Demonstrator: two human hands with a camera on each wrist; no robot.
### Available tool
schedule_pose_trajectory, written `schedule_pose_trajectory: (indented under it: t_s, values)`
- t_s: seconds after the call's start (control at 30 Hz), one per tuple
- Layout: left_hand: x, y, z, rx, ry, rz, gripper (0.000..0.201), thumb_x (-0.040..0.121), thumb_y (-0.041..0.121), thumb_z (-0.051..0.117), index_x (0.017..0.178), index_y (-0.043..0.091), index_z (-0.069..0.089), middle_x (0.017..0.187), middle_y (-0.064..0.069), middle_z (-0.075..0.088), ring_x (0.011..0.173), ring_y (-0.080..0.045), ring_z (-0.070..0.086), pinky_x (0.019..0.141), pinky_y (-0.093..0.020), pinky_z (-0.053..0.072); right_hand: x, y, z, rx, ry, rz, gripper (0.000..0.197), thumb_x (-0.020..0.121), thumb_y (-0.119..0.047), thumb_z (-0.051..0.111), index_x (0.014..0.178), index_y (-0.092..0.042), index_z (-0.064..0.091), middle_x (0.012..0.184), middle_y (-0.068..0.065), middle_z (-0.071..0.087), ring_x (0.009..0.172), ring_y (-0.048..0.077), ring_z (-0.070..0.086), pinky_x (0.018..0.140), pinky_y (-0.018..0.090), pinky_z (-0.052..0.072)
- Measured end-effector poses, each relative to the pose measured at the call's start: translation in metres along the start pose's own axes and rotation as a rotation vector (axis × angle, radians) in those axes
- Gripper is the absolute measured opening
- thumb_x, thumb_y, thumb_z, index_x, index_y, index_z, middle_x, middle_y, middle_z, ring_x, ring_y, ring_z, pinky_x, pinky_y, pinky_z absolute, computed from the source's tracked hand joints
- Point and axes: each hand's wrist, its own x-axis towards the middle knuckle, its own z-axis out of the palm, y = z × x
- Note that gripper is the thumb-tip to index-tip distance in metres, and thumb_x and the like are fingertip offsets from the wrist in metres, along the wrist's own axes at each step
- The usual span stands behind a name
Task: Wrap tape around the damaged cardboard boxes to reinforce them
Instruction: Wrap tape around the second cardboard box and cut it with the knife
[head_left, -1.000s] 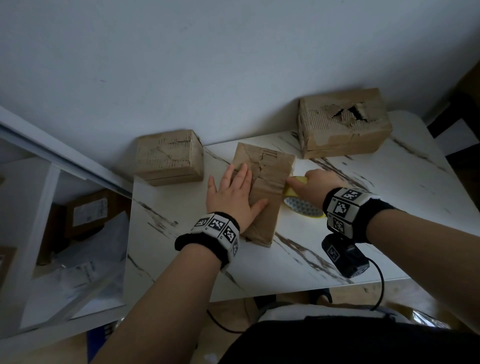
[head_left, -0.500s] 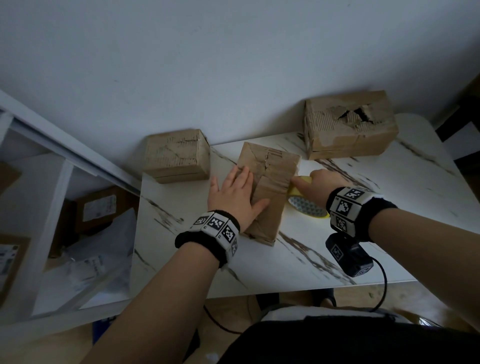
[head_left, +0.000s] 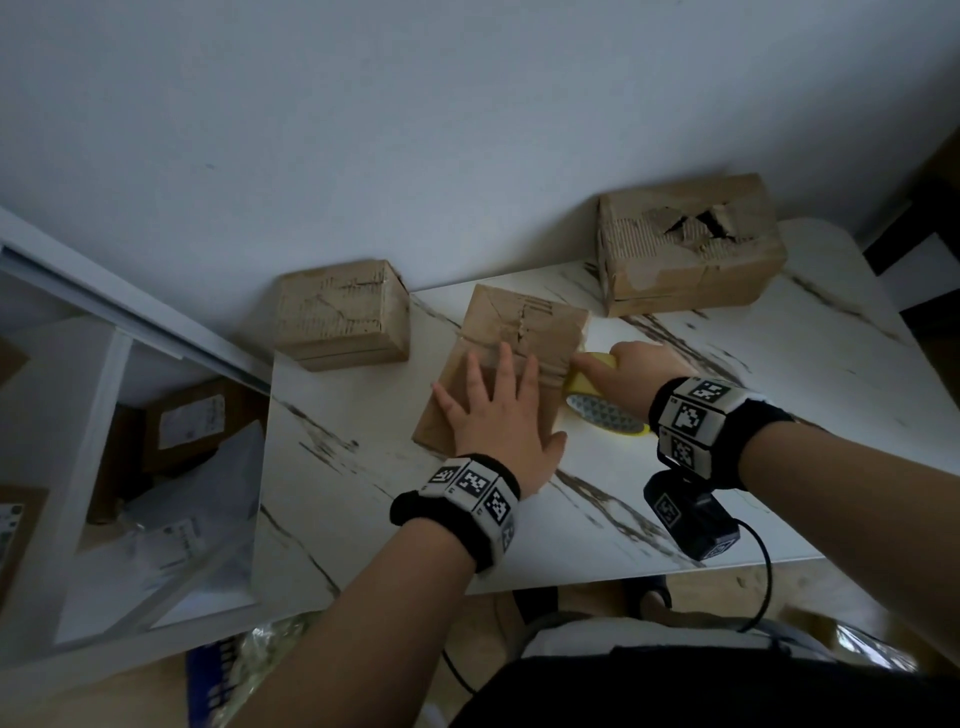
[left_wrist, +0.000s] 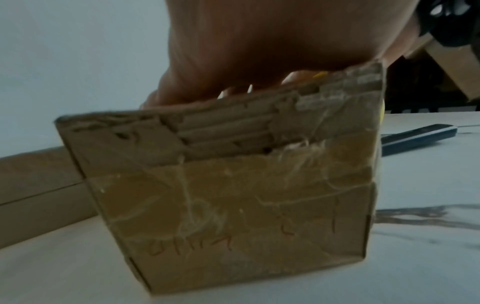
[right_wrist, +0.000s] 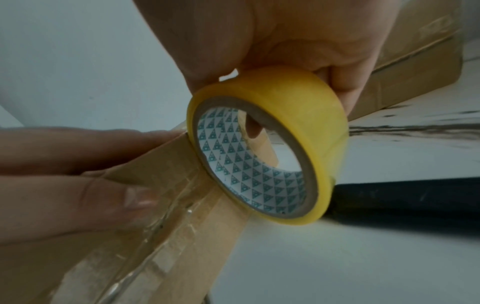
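A worn cardboard box (head_left: 524, 332) (left_wrist: 233, 195) stands in the middle of the marble table (head_left: 779, 415). My left hand (head_left: 493, 410) lies flat on its top with straight, spread fingers (right_wrist: 78, 148). My right hand (head_left: 623, 374) grips a yellow tape roll (head_left: 602, 400) (right_wrist: 262, 144) against the box's right side. A clear strip of tape (right_wrist: 166, 205) runs from the roll across the box top, under my left fingertips. Two other damaged boxes sit by the wall: a small one (head_left: 343, 314) at the left and a larger torn one (head_left: 685, 244) at the right.
A dark, flat, pen-like object (left_wrist: 420, 137) lies on the table right of the box. A white shelf unit (head_left: 104, 467) with parcels and papers stands left of the table. A cable (head_left: 763, 582) hangs from my right wrist camera (head_left: 691, 514). The wall is close behind the boxes.
My left hand has slid toward the near right part of the box top. The right hand with the roll stays at the box's right side. The view shifted slightly.
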Motion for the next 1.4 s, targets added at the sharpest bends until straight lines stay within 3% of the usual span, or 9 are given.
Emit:
schedule_pose_trajectory:
  t_s: [0.1,0.27,0.47,0.7,0.9,1.17,1.27,1.33,1.4]
  values:
    - [0.003,-0.009,-0.003,-0.001,-0.001,0.026,0.086,0.087,0.061,0.041,0.150,0.028,-0.007,0.158,0.001,-0.017,0.143,-0.035,-0.015,0.108,-0.070,-0.006,-0.004,0.000,-0.001,0.098,-0.020,-0.024,0.054,0.091,-0.063,0.035,0.086,-0.012,0.051,0.070,0.001,0.048,0.076,0.023,0.051,0.060,0.028,0.035]
    - [0.002,-0.044,-0.010,-0.035,0.055,0.057,0.083,0.077,0.053,0.058,0.144,0.037,0.012,0.158,0.009,-0.010,0.144,-0.030,-0.012,0.112,-0.063,-0.001,-0.017,-0.005,0.013,0.256,-0.171,-0.126,0.031,0.091,-0.042,0.050,0.103,-0.013,0.053,0.095,0.005,0.055,0.088,0.022,0.053,0.073,0.029,0.040]
    - [0.004,-0.053,-0.014,-0.025,-0.051,-0.119,0.091,0.067,0.070,0.062,0.137,0.048,0.008,0.153,-0.013,-0.028,0.140,-0.045,-0.017,0.111,-0.065,0.003,-0.019,-0.010,0.018,0.329,-0.190,-0.139,0.029,0.092,-0.038,0.052,0.102,-0.011,0.052,0.095,0.006,0.054,0.088,0.022,0.051,0.074,0.029,0.039]
    - [0.007,-0.058,-0.017,-0.005,-0.039,-0.094,0.085,0.068,0.062,0.065,0.135,0.046,0.014,0.155,-0.012,-0.018,0.140,-0.045,-0.001,0.110,-0.063,0.011,-0.020,-0.005,0.023,0.361,-0.188,-0.173,0.030,0.091,-0.046,0.051,0.098,-0.017,0.052,0.096,0.005,0.059,0.089,0.021,0.057,0.074,0.030,0.042]
    - [0.008,-0.060,-0.020,0.009,-0.040,-0.077,0.087,0.066,0.060,0.068,0.134,0.046,0.017,0.155,-0.011,-0.018,0.139,-0.046,0.003,0.109,-0.063,0.015,-0.020,-0.013,0.021,0.251,-0.136,-0.148,0.053,0.087,-0.058,0.049,0.108,-0.010,0.059,0.098,0.006,0.062,0.093,0.023,0.060,0.078,0.033,0.049]
    - [0.004,-0.065,-0.023,-0.033,-0.048,-0.026,0.084,0.065,0.060,0.068,0.133,0.047,0.019,0.156,-0.009,-0.015,0.140,-0.044,0.003,0.109,-0.063,0.014,-0.021,-0.015,0.032,0.130,-0.196,-0.035,0.070,0.087,-0.065,0.043,0.128,-0.009,0.049,0.125,0.009,0.056,0.113,0.026,0.053,0.088,0.034,0.044]
    - [0.007,-0.073,-0.030,-0.078,-0.054,-0.031,0.083,0.064,0.055,0.072,0.130,0.048,0.022,0.157,-0.008,-0.009,0.140,-0.041,0.006,0.110,-0.062,0.015,-0.020,-0.014,0.032,0.249,-0.227,-0.048,0.064,0.086,-0.063,0.046,0.122,-0.011,0.053,0.113,0.007,0.061,0.103,0.022,0.058,0.087,0.034,0.047]
    - [0.010,-0.080,-0.039,-0.138,-0.066,-0.034,0.084,0.059,0.055,0.074,0.126,0.048,0.024,0.156,-0.007,0.003,0.139,-0.039,0.015,0.108,-0.060,0.022,-0.025,-0.014,0.031,0.446,-0.207,-0.077,0.044,0.090,-0.052,0.050,0.104,-0.011,0.058,0.085,0.002,0.063,0.078,0.014,0.060,0.069,0.025,0.047]
    - [0.013,-0.087,-0.049,-0.209,-0.061,-0.027,0.088,0.045,0.062,0.069,0.121,0.045,0.028,0.145,-0.005,0.028,0.129,-0.036,0.034,0.102,-0.058,0.034,-0.030,-0.015,0.028,0.626,-0.159,-0.095,0.028,0.092,-0.036,0.054,0.094,-0.009,0.059,0.071,0.000,0.058,0.063,0.009,0.055,0.057,0.021,0.040]
